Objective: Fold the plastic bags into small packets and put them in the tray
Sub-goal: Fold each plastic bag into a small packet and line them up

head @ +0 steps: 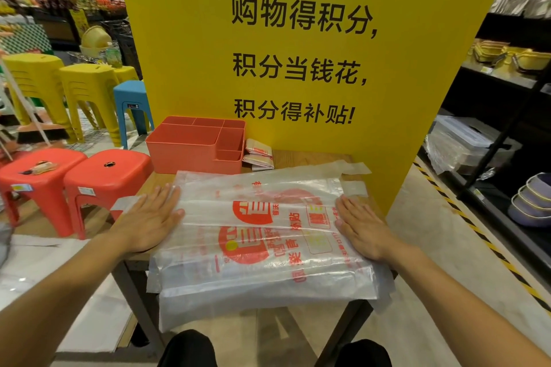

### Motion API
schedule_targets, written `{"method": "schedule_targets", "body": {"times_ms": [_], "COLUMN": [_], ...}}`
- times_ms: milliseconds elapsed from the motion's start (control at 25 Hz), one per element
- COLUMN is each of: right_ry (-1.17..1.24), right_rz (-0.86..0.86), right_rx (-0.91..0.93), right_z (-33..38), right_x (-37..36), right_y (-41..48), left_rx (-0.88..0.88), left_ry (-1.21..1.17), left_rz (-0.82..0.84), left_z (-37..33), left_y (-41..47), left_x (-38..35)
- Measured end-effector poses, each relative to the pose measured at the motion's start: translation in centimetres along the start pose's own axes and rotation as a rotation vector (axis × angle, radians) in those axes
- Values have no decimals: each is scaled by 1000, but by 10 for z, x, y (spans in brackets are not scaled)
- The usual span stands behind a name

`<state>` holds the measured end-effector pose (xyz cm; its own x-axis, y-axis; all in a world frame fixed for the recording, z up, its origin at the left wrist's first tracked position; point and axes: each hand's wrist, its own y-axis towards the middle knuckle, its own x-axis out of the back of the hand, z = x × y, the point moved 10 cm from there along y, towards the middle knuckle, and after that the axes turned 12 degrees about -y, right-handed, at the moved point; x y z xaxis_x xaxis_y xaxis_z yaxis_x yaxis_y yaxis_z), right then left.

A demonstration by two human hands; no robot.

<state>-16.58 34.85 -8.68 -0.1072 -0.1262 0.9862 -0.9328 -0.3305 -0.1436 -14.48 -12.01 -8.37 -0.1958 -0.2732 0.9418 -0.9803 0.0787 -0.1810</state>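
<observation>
Both hands, left hand and right hand, press flat and open on the plastic bags in front of the tray, probably smoothing out air before folding.

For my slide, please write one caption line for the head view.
Left hand and right hand rest flat on plastic bags on a table; folded packets lie beside the tray.

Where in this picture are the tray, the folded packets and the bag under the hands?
tray [182, 155]: head view, on its front wall.
folded packets [258, 148]: head view, on the upper packet's face.
plastic bag [262, 235]: head view, on its printed middle.
</observation>
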Motion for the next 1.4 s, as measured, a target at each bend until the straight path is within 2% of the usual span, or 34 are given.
{"method": "schedule_targets", "body": {"times_ms": [320, 440, 560, 640, 760, 840, 920, 1080, 1160, 1200, 1280, 1400], "right_ry": [8, -98, -81, -29, -124, -217, -291, -263, -159, -101, -19, 96], "right_rz": [-10, -98, -237, -260, -272, -338, -413, -501, -562, -584, -615, -688], "right_rx": [10, -25, 102, 191, 274, 336, 348, 165, 58, 30, 44, 79], "right_z": [3, 10, 70, 116, 156, 165, 161, 123, 98, 89, 82, 79], "right_x": [8, 35, 71, 83, 87, 93, 99, 118, 129, 134, 142, 153], "right_y": [-2, -2, -1, 4, 20, 26, 31, 33, 31, 30, 28, 23], "left_rx": [122, 90, 49, 21, 43, 45, 7, -108, -117, -143, -218, -313], "left_ry": [-73, -147, -130, -55, -85, -113, -199, -452, -404, -306, -170, -156], "left_rz": [-50, -135, -240, -271, -242, -206, -196, -294, -318, -335, -339, -272], "left_z": [66, 73, 61, 48, 38, 35, 29, -1, -23, -38, -74, -128], "left_y": [-11, -15, -22, -25, -27, -29, -31, -52, -63, -68, -78, -85], "left_x": [14, 25, 46, 56, 59, 60, 63, 79, 82, 84, 78, 59]}}
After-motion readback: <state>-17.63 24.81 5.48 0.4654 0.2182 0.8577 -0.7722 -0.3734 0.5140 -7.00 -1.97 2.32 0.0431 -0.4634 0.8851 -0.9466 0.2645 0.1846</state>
